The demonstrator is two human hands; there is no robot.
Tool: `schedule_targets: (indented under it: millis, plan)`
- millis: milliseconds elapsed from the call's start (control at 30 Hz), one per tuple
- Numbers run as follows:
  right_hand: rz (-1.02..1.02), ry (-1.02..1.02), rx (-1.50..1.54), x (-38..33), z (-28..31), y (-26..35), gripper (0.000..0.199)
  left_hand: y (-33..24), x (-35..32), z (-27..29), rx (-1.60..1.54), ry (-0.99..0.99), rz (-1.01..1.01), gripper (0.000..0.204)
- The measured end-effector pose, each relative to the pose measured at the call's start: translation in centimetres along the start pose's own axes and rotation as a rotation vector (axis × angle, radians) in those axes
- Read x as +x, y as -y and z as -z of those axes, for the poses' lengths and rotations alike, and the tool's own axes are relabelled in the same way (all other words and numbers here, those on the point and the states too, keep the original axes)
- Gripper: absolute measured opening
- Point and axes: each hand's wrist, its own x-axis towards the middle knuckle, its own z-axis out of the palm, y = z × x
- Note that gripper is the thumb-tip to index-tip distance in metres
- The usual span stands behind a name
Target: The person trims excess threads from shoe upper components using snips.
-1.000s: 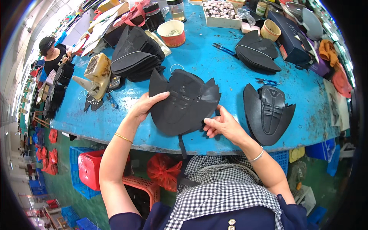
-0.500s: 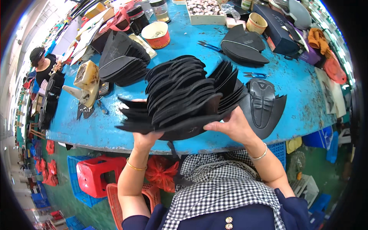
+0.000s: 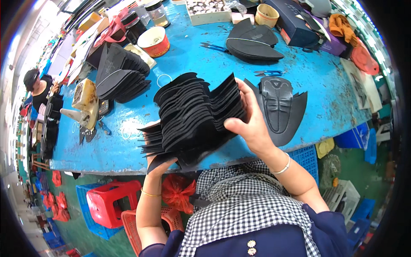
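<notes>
Both hands clamped on a fanned stack of black shoe-upper pieces (image 3: pixel 192 118), held up over the near edge of the blue surface (image 3: pixel 317 85): right hand (image 3: pixel 250 124) with fingers curled over the stack's right end and thumb pressed to its near face, a thin bracelet at the wrist; left hand (image 3: pixel 160 165) under the stack's lower left corner, mostly hidden, grip closed on the bottom pieces. Just right of the right hand, flat on the surface, a single black moulded upper (image 3: pixel 280 107) with a ribbed centre panel. Beyond it, small blue-handled snips (image 3: pixel 267 73); farther back, another pile of black uppers (image 3: pixel 252 40) and blue scissors (image 3: pixel 214 46). To the left, a third pile of black pieces (image 3: pixel 120 75), a beige tool (image 3: pixel 83 103) lying near the surface's left part, and a red paper cup (image 3: pixel 155 41), contents not discernible. At the far edge, a shallow white box (image 3: pixel 209 8) filled with small pale parts, a tan cup (image 3: pixel 266 15), a glass jar (image 3: pixel 157 13). Open blue surface mainly right of centre, toward the near right edge. Below the near edge, green floor, a red plastic stool (image 3: pixel 109 201), blue crates (image 3: pixel 306 156). At far left, another person (image 3: pixel 38 88) in dark clothes at a separate bench.
</notes>
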Motion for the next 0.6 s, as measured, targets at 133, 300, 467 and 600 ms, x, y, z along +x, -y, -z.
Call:
schedule_targets:
  millis: [133, 300, 467, 600]
  plan:
    - [-0.009, -0.223, -0.036, -0.4, -0.6, -0.9, 0.020, -1.9, -0.2, -3.5, -0.021, -0.150, -0.120, 0.073]
    - [0.097, -0.112, -0.041, -1.7, 1.7, -3.5, 0.048, 2.3, -1.4, -3.4, -0.122, -0.324, -0.188, 0.066]
    - [0.079, 0.320, -0.536, -3.6, 3.5, -4.5, 0.139, 3.8, -1.0, -3.4, -0.511, -0.441, -0.136, 0.076]
    - [0.279, 0.283, -0.862, -2.6, 2.6, -3.8, 0.117, 4.2, -0.4, -2.8, -0.632, -0.417, -0.097, 0.065]
